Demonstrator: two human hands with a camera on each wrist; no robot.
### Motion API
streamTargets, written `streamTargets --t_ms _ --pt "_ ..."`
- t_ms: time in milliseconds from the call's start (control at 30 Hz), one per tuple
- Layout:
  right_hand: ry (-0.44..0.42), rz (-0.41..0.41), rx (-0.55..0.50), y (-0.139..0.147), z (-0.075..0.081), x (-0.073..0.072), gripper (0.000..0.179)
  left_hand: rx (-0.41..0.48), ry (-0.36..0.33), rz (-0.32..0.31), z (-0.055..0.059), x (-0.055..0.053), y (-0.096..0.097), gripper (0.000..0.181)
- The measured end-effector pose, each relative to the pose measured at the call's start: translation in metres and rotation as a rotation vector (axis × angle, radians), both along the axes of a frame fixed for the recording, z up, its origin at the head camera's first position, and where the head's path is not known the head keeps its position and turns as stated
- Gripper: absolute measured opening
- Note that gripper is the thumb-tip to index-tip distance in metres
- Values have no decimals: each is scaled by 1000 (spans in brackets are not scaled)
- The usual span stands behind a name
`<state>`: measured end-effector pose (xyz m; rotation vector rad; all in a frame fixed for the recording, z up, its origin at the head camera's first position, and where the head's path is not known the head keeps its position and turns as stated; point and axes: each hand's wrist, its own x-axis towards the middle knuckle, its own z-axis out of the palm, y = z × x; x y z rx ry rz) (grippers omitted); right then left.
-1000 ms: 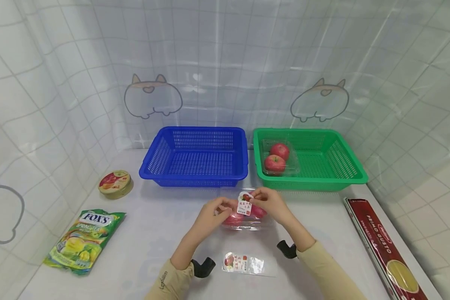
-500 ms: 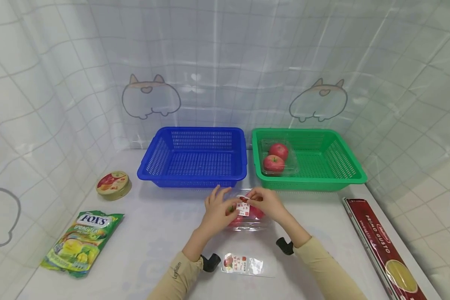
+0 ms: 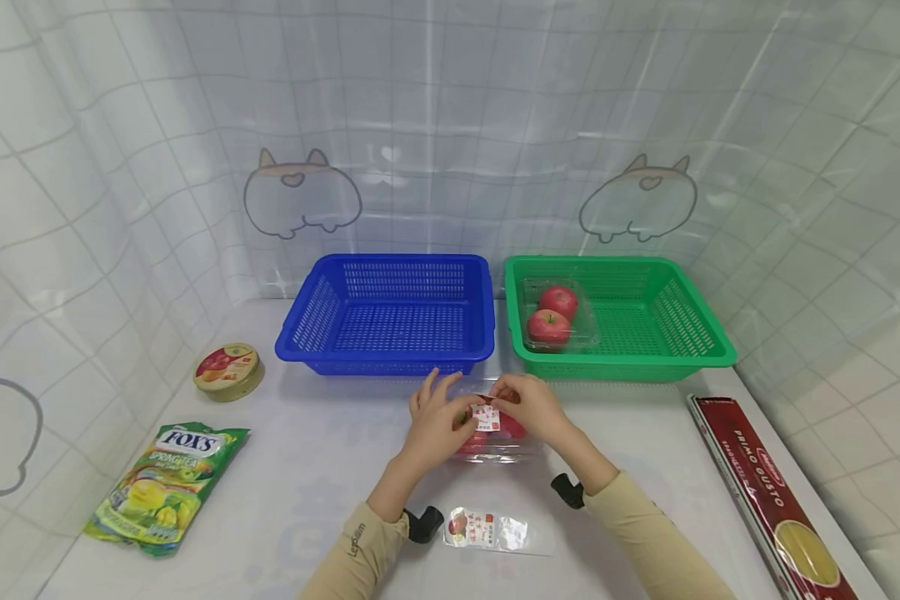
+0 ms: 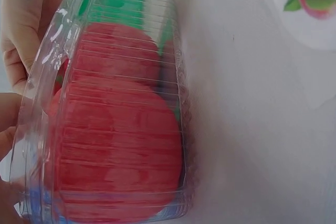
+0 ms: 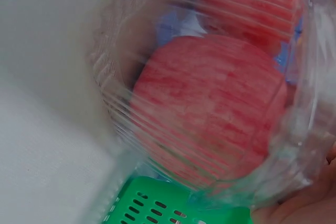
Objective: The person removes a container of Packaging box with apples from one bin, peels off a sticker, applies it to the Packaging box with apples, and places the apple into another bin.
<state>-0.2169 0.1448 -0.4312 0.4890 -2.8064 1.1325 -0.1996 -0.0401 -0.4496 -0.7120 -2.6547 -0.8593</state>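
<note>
A white label (image 3: 487, 417) with red characters is over the lid of a clear plastic box (image 3: 498, 456) of red apples. My right hand (image 3: 538, 411) pinches the label's upper right edge. At the label's left edge, the thumb and index finger of my left hand (image 3: 432, 425) pinch it, the other fingers spread upward. In the left wrist view, two apples (image 4: 118, 140) show through the ribbed side of the box, fingers at the lid. The right wrist view shows an apple (image 5: 210, 108) up close through the plastic; the label is hidden there.
Behind the box stand a blue basket (image 3: 397, 356) and a green basket (image 3: 622, 361), the latter holding another box of apples (image 3: 549, 327). A label strip (image 3: 471, 527) lies in front. A round tin (image 3: 228, 371), a candy bag (image 3: 167, 487) and a spaghetti pack (image 3: 765, 492) lie at the sides.
The left hand has moved right and up to the label, its fingers spreading. The label has come down slightly toward the lid and tilted, with the right hand still at its top.
</note>
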Motion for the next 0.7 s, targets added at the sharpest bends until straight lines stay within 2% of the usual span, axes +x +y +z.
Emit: streamTargets --t_ms 133,367,600,700 --pt "54 -34 23 -2 0 4 13 -5 3 -3 -1 -1 0 20" --pt "201 -62 57 -6 0 8 33 -3 9 8 -3 -1 1 17" --pt "371 -105 200 -2 -6 8 33 -4 6 17 -4 -1 2 17" --pt "392 -81 223 1 -8 12 26 -18 -13 26 -3 0 1 23"
